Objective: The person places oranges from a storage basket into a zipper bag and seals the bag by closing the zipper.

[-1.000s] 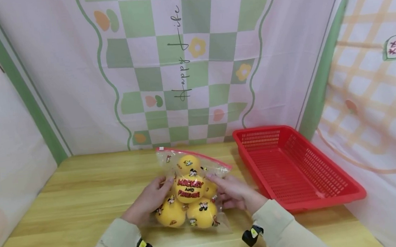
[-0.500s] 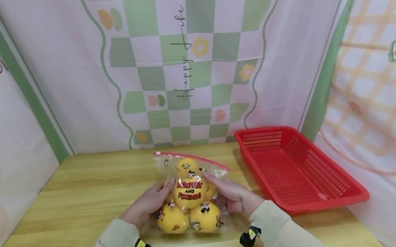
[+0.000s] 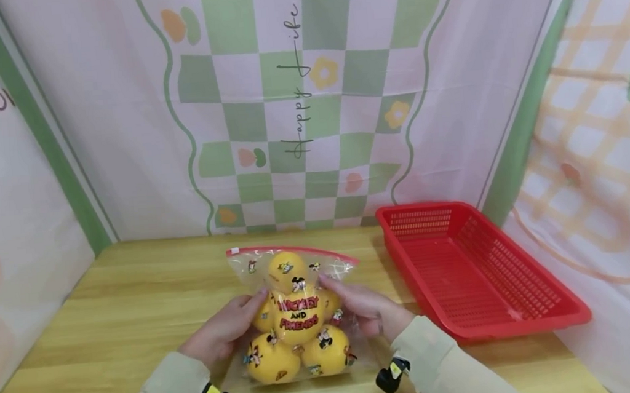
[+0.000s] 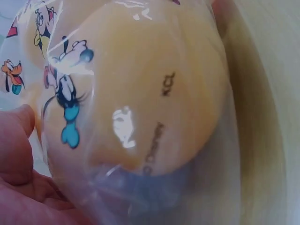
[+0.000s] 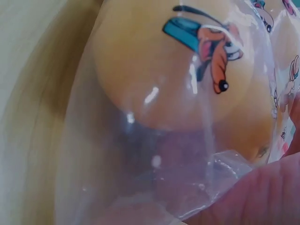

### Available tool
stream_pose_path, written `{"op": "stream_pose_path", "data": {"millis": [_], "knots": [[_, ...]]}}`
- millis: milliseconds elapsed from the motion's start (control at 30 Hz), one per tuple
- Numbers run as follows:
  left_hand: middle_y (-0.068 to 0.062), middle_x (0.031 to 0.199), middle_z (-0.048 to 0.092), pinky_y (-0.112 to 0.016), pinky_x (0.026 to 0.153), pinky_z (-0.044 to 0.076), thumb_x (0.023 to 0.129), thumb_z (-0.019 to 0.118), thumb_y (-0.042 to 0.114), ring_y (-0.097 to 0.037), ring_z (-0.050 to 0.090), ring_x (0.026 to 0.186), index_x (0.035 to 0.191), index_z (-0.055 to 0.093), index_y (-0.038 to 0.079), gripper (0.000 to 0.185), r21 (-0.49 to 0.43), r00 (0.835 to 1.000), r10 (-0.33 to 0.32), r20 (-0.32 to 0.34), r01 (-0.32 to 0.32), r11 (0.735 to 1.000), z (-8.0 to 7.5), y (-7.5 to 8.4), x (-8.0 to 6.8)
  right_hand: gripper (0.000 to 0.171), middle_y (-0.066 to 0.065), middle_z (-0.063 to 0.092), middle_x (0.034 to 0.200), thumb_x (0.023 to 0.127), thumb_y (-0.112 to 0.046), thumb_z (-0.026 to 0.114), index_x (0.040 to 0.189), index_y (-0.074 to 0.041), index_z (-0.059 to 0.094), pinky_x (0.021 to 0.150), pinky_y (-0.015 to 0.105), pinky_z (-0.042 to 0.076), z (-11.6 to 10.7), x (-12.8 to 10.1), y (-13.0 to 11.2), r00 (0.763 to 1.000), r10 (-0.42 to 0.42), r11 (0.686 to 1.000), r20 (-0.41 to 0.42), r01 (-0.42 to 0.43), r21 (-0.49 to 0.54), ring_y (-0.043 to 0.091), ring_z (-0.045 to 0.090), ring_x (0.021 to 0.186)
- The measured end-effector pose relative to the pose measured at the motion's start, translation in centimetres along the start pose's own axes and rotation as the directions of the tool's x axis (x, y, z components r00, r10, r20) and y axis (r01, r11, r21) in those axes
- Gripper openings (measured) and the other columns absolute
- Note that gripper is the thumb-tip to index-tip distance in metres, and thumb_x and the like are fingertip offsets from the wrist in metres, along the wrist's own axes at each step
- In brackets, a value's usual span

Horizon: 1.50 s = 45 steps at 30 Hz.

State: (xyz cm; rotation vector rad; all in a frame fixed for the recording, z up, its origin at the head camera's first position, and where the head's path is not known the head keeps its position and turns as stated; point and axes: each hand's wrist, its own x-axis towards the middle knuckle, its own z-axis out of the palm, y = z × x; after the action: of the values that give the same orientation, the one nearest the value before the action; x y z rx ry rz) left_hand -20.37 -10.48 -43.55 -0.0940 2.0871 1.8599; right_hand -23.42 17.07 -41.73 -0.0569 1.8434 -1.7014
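Observation:
A clear zip bag (image 3: 293,312) with a red seal strip and cartoon prints holds several yellow round fruits and stands on the wooden table (image 3: 135,309). My left hand (image 3: 231,326) grips the bag's left side and my right hand (image 3: 362,307) grips its right side, fingers wrapped against the plastic. The left wrist view is filled by one yellow fruit behind the bag's film (image 4: 140,93), with my left hand's palm (image 4: 18,164) at the lower left. In the right wrist view another fruit shows inside the bag (image 5: 164,70), and my right hand (image 5: 262,197) lies under the film.
A red plastic mesh basket (image 3: 546,311) with nothing in it sits on the table to the right of the bag. Patterned cloth walls close in the back and both sides. Bare wooden tabletop lies to the left of the bag.
Both hands have drawn the bag a little to the left and nearer to me, keeping the same hold on its sides.

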Motion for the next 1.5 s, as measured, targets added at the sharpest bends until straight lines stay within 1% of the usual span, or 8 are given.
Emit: {"op": "stream_pose_path", "data": {"millis": [200,333,433,667,1033,1167,1333,1500], "knots": [[-0.012,0.109,0.074,-0.036,0.091,0.057,0.102,0.050,0.062,-0.022,0.071,0.095,0.127,0.063,0.000,0.069,0.001,1.000,-0.005,0.012,0.005,1.000,-1.5,0.1,0.3,0.094,0.023,0.052,0.151,0.094,-0.073,0.055,0.155,-0.002,0.043,0.119,0.061,0.036,1.2,0.8,-0.5,0.997,0.005,0.999,0.071,-0.008,0.046,0.049,0.046,0.143],[-0.011,0.099,0.075,-0.030,0.073,0.057,0.103,0.046,0.063,-0.019,0.070,0.081,0.121,0.066,0.000,0.068,0.029,1.000,-0.013,-0.004,0.014,0.999,-2.6,0.3,0.5,0.098,0.023,0.051,0.152,0.093,-0.074,0.056,0.160,-0.006,0.034,0.118,0.062,0.035,2.0,1.5,-0.7,0.996,0.003,0.998,0.085,-0.008,0.059,0.049,0.046,0.143],[-0.010,0.096,0.075,-0.029,0.069,0.056,0.105,0.046,0.060,-0.018,0.068,0.077,0.117,0.066,0.002,0.064,0.033,0.999,-0.038,-0.032,0.039,0.999,-3.3,0.4,0.5,0.099,0.026,0.049,0.154,0.091,-0.076,0.056,0.159,-0.006,0.038,0.117,0.064,0.037,2.6,2.1,-0.8,0.997,0.014,0.999,0.074,-0.017,0.039,0.052,0.045,0.142],[-0.012,0.105,0.074,-0.032,0.078,0.058,0.103,0.047,0.062,-0.021,0.071,0.088,0.126,0.063,0.001,0.067,0.030,0.997,-0.052,-0.052,0.054,0.998,-4.0,0.3,0.3,0.094,0.027,0.052,0.150,0.091,-0.079,0.052,0.150,-0.005,0.051,0.114,0.065,0.040,3.5,2.9,-1.0,0.999,0.035,0.999,0.015,-0.035,-0.007,0.053,0.049,0.139],[-0.012,0.114,0.071,-0.046,0.102,0.050,0.105,0.042,0.062,-0.023,0.067,0.103,0.127,0.065,0.002,0.068,0.162,0.997,-0.011,-0.070,0.022,0.987,-4.3,0.3,0.0,0.093,0.020,0.063,0.135,0.089,-0.081,0.053,0.142,-0.005,0.057,0.103,0.053,0.052,3.6,3.3,-0.8,0.999,0.033,0.997,0.002,-0.033,-0.076,0.036,0.064,0.119],[-0.018,0.129,0.066,-0.056,0.109,0.045,0.102,0.042,0.068,-0.033,0.064,0.118,0.146,0.052,0.000,0.081,0.224,0.996,-0.007,-0.094,0.028,0.974,-4.0,0.6,-0.4,0.090,0.018,0.066,0.130,0.090,-0.080,0.052,0.141,-0.005,0.057,0.097,0.048,0.055,3.6,3.3,-0.8,1.000,0.023,0.996,0.008,-0.022,-0.091,0.033,0.066,0.113],[-0.032,0.159,0.037,-0.068,0.119,0.028,0.097,0.041,0.077,-0.055,0.035,0.147,0.163,0.025,0.001,0.102,0.286,0.992,0.002,-0.122,0.033,0.958,-3.6,1.0,-1.1,0.088,0.017,0.067,0.119,0.092,-0.079,0.051,0.137,-0.004,0.061,0.076,0.035,0.056,4.0,3.0,-1.0,1.000,-0.004,0.985,-0.027,0.000,-0.172,0.025,0.065,0.096],[-0.032,0.167,0.018,-0.073,0.119,0.016,0.093,0.041,0.083,-0.057,0.015,0.152,0.168,0.006,0.006,0.113,0.337,0.991,0.001,-0.132,0.044,0.941,-3.3,1.7,-2.1,0.090,0.006,0.062,0.085,0.095,-0.075,0.051,0.145,0.000,0.055,0.054,0.026,0.043,4.3,2.3,-1.6,0.996,-0.069,0.957,-0.053,0.051,-0.287,0.014,0.051,0.063]]}}
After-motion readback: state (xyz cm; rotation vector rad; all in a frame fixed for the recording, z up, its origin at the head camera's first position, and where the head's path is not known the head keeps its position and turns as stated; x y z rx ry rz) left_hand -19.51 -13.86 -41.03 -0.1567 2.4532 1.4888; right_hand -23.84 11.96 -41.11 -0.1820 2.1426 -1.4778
